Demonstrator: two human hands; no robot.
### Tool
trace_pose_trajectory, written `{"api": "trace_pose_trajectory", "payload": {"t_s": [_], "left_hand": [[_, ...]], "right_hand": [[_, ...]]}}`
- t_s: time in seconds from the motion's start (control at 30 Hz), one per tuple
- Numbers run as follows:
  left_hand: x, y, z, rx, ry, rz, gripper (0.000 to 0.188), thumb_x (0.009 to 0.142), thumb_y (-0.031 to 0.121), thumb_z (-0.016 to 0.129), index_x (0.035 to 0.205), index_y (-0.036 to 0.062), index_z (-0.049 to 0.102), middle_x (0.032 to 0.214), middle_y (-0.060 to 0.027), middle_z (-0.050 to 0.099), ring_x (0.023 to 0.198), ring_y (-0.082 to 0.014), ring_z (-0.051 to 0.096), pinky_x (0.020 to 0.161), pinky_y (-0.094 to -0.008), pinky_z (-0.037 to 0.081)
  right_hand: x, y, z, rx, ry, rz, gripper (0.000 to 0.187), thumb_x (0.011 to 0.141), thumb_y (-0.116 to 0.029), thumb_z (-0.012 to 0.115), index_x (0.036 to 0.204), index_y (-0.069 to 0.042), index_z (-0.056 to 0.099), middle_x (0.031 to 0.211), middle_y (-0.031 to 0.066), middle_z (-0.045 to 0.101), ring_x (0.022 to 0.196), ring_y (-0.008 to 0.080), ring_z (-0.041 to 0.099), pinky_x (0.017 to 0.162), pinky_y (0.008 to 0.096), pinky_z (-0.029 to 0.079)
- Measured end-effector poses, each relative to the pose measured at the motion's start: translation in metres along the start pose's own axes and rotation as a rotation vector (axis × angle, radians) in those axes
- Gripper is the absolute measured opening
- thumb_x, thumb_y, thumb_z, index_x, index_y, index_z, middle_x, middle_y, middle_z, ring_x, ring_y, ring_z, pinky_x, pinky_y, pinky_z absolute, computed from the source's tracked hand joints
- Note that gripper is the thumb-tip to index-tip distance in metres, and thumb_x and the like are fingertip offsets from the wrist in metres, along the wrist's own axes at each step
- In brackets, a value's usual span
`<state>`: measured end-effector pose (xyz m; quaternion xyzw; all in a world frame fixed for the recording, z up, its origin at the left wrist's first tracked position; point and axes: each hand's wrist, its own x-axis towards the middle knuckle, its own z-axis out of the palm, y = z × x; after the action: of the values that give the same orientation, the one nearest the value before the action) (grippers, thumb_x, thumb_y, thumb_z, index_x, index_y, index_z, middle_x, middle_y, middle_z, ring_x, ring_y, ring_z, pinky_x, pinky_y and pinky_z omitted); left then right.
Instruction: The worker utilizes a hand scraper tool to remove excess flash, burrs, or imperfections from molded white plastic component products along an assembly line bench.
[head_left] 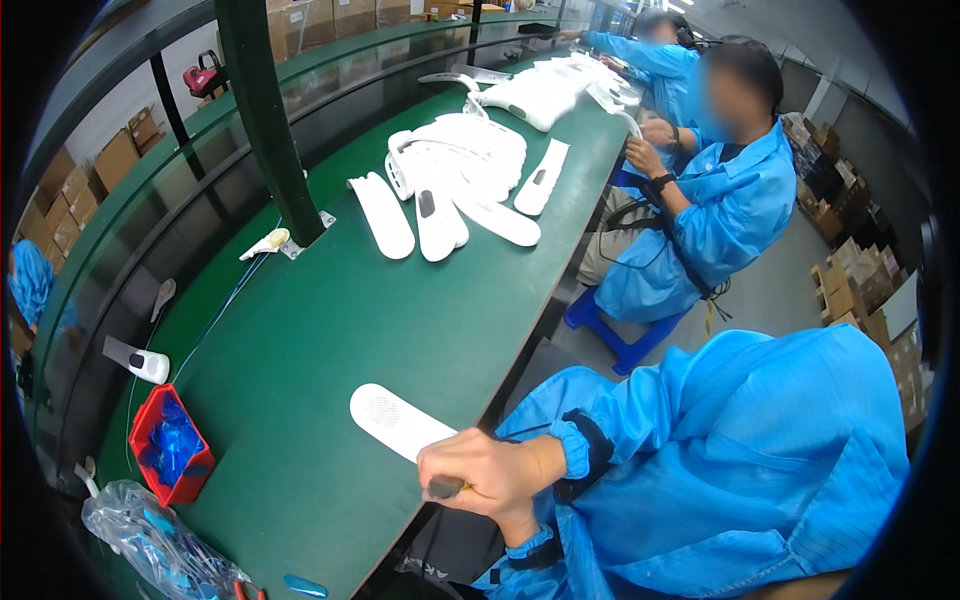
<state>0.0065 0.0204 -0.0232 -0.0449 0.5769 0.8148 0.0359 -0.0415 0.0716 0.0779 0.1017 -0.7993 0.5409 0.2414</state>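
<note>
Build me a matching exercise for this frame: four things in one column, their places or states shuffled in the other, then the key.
1. Red bin
2. Blue stool
3. Clear plastic bag
4. White piece with small holes

A. Under the nearer seated co-worker
B. Partly covered by the wearer's hand
C. Holds blue contents
D. At the picture's lower left, below the bin

Pairs: 1-C, 2-A, 3-D, 4-B
</note>
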Motion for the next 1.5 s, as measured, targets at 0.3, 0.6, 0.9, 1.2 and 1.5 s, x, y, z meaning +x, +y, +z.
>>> {"api": "trace_pose_trajectory", "payload": {"t_s": [0.3,0.6,0.9,1.2,1.5], "left_hand": [[-0.002,0.043,-0.003,0.015,-0.301,-0.119,0.045,0.099,0.015,0.048,0.134,-0.0085,0.034,0.092,-0.0185,0.065,0.079,-0.0257,0.066,0.072,-0.0349,0.055],[0.033,0.092,-0.007,-0.036,-0.183,-0.019,0.048,0.100,0.021,0.049,0.134,-0.0108,0.040,0.132,-0.0235,0.052,0.117,-0.0300,0.056,0.097,-0.0399,0.047],[0.078,0.111,-0.038,0.245,-0.130,0.264,0.053,0.098,0.029,0.052,0.139,-0.0012,0.040,0.123,-0.0170,0.055,0.104,-0.0215,0.056,0.088,-0.0339,0.046],[0.090,0.113,-0.060,0.457,0.024,0.375,0.028,0.091,0.003,0.053,0.117,-0.0078,0.057,0.092,-0.0150,0.066,0.077,-0.0195,0.064,0.069,-0.0304,0.053],[0.094,0.111,-0.047,0.649,0.017,0.509,0.013,0.089,0.003,0.058,0.098,-0.0050,0.064,0.085,-0.0171,0.066,0.072,-0.0291,0.066,0.063,-0.0358,0.053]], "right_hand": [[0.027,-0.010,-0.075,0.088,-0.074,0.321,0.024,0.095,-0.021,0.060,0.099,0.003,0.060,0.075,0.0098,0.063,0.067,0.0172,0.060,0.063,0.0336,0.050],[0.000,0.006,-0.075,0.081,-0.527,0.234,0.040,0.091,-0.032,0.069,0.106,0.004,0.058,0.066,0.0151,0.061,0.057,0.0276,0.060,0.052,0.0356,0.044],[0.086,0.036,-0.072,0.004,-0.215,0.258,0.029,0.086,-0.021,0.066,0.092,0.007,0.060,0.070,0.0170,0.063,0.063,0.0232,0.063,0.061,0.0377,0.050],[0.246,0.110,0.002,-0.417,-0.042,0.008,0.020,0.086,-0.020,0.064,0.089,0.000,0.065,0.081,0.0185,0.069,0.079,0.0363,0.069,0.073,0.0437,0.054],[0.337,0.146,0.083,-0.737,-0.318,0.045,0.027,0.079,-0.021,0.067,0.098,-0.002,0.069,0.097,0.0226,0.070,0.094,0.0388,0.068,0.082,0.0478,0.053]]}}
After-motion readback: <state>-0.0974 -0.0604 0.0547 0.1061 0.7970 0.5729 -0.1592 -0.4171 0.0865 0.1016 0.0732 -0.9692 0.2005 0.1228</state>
